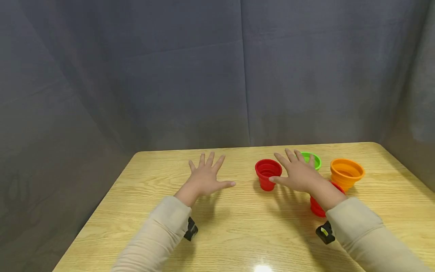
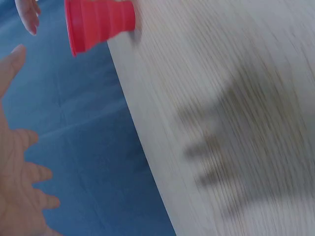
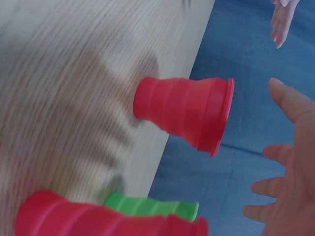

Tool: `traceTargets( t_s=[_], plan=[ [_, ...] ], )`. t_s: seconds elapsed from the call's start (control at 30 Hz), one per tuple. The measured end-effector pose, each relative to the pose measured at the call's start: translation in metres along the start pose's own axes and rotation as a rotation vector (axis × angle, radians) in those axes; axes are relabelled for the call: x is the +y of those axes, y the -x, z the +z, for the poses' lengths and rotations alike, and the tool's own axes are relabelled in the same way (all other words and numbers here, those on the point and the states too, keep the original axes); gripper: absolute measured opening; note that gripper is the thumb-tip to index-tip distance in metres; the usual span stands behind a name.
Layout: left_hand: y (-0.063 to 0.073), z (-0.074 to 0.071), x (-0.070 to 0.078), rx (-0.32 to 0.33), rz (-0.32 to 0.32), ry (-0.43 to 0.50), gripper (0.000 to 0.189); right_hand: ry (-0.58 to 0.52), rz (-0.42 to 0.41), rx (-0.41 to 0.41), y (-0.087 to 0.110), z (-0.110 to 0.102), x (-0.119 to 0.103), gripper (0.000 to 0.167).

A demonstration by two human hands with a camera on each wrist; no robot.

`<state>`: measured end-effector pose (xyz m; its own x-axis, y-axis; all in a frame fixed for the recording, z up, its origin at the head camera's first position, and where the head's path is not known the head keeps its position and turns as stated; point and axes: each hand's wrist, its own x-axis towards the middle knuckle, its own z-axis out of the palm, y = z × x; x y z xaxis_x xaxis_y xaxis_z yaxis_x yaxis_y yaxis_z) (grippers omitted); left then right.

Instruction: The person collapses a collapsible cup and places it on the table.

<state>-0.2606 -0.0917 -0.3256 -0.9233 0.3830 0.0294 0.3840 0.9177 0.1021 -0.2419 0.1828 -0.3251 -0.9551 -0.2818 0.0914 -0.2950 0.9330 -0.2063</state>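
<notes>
Both hands hover above the table with spread fingers. My left hand (image 1: 205, 179) is over the middle-left of the tabletop, holding nothing. My right hand (image 1: 299, 173) hangs among the cups, also holding nothing. A red cup (image 1: 267, 174) with ridged sides stands upright just left of the right hand's thumb. Under the right wrist is a second red cup (image 1: 316, 206), partly hidden by the arm. Behind the right fingers a green cup (image 1: 314, 160) shows only in part. An orange cup (image 1: 346, 173) stands upright to the right. In the right wrist view, the nearer red cup (image 3: 184, 110) appears apart from the fingers.
The light wooden table (image 1: 238, 226) ends at a back edge before a grey-blue curtain (image 1: 190, 83), which also hangs at both sides. Black wrist cameras (image 1: 191, 229) sit under the beige sleeves (image 1: 163, 226).
</notes>
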Motion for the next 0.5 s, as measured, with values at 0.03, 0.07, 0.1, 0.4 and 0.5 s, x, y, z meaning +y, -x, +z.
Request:
traceTargets(
  t_s=[0.03,0.07,0.1,0.4,0.5],
  plan=[
    [0.0,0.0,0.003,0.001,0.008,0.005,0.089,0.003,-0.001,0.005,0.002,-0.001,0.001,0.084],
    [0.0,0.001,0.005,0.007,0.018,0.01,0.089,0.004,-0.002,0.009,0.004,-0.001,0.003,0.084],
    [0.0,0.002,0.007,0.013,0.028,0.012,0.088,0.004,-0.001,0.013,0.005,-0.002,0.004,0.084],
    [0.003,0.011,0.027,0.095,0.166,0.011,0.084,-0.043,-0.014,0.076,0.021,-0.001,0.018,0.08],
    [0.002,0.014,0.035,0.107,0.209,-0.007,0.082,-0.066,-0.026,0.103,0.026,0.001,0.024,0.08]
  ],
)
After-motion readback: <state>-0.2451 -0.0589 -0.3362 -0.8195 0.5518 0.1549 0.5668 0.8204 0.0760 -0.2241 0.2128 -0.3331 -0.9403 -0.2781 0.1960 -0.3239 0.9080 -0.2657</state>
